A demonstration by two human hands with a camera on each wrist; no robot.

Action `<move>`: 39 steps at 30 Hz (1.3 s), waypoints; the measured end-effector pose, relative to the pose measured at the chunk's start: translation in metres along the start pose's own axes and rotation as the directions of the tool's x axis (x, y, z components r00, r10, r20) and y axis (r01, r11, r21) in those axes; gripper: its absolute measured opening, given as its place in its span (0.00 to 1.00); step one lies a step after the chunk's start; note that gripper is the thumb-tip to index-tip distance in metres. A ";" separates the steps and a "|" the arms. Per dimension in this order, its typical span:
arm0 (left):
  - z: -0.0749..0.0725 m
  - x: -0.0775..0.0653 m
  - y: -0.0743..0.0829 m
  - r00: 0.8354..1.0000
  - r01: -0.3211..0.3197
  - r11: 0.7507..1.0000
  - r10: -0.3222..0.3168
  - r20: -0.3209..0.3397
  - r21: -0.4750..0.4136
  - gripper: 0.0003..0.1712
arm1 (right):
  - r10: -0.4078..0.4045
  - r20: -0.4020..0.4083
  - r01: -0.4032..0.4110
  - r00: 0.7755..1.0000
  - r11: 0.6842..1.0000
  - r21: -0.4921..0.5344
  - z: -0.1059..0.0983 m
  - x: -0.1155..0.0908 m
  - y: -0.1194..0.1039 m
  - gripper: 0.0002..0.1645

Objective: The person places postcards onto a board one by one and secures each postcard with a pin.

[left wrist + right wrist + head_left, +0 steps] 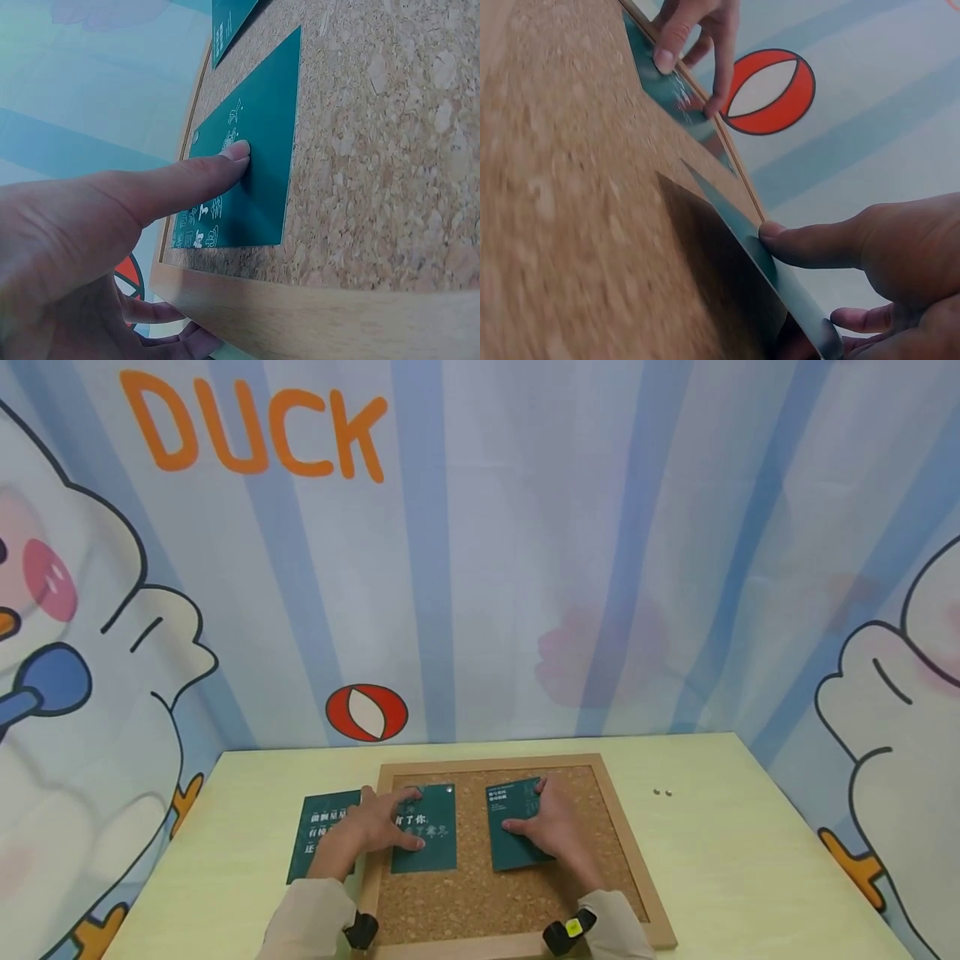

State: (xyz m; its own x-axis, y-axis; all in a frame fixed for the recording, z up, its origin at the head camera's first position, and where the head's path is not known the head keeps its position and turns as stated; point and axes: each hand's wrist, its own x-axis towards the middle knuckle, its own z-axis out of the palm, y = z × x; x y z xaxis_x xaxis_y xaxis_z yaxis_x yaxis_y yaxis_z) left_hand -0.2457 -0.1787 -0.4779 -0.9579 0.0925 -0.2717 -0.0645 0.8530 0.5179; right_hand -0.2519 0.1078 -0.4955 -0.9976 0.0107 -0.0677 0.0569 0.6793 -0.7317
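My right hand (558,827) grips a dark green card (510,853) with white printing over the right half of a wood-framed cork board (472,902). In the right wrist view that card (744,231) is tilted, partly raised off the cork, with the thumb on its face and a shadow beneath. My left hand (363,825) is spread over a second green card (444,853) lying on the board's left half. The left wrist view shows its thumb straight across this card (271,127), while the other fingers reach past the frame. A small pin (449,789) sits at that card's top right corner.
A third green card (300,853) lies on the pale yellow table (195,877), left of the board and partly behind my left hand. Two tiny shiny pieces (662,792) rest on the table right of the board. A printed cloth backdrop (510,568) rises behind the table.
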 end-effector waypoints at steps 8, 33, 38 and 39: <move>0.000 0.002 -0.002 1.000 -0.020 1.000 0.020 0.007 0.003 0.49 | -0.028 -0.019 0.029 0.999 0.998 0.059 0.015 0.000 -0.013 0.43; 0.001 0.003 -0.001 1.000 -0.005 1.000 0.005 0.006 0.003 0.49 | -0.064 -0.017 0.060 0.998 0.982 -0.181 0.024 -0.006 -0.021 0.49; 0.002 0.003 -0.002 1.000 -0.009 1.000 0.009 0.007 -0.001 0.48 | -0.052 -0.023 0.046 0.998 0.974 -0.220 0.025 -0.006 -0.021 0.51; 0.001 0.003 -0.002 1.000 -0.010 1.000 0.010 0.007 -0.002 0.48 | -0.050 -0.023 0.043 0.998 0.973 -0.227 0.025 -0.006 -0.021 0.51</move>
State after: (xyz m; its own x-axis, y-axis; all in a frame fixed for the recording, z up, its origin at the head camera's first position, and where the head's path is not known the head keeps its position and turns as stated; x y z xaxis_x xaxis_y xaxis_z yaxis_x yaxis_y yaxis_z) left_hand -0.2481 -0.1793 -0.4808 -0.9567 0.1040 -0.2720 -0.0560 0.8508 0.5224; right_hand -0.2459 0.0750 -0.4967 -0.9999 -0.0062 -0.0155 0.0035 0.8279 -0.5608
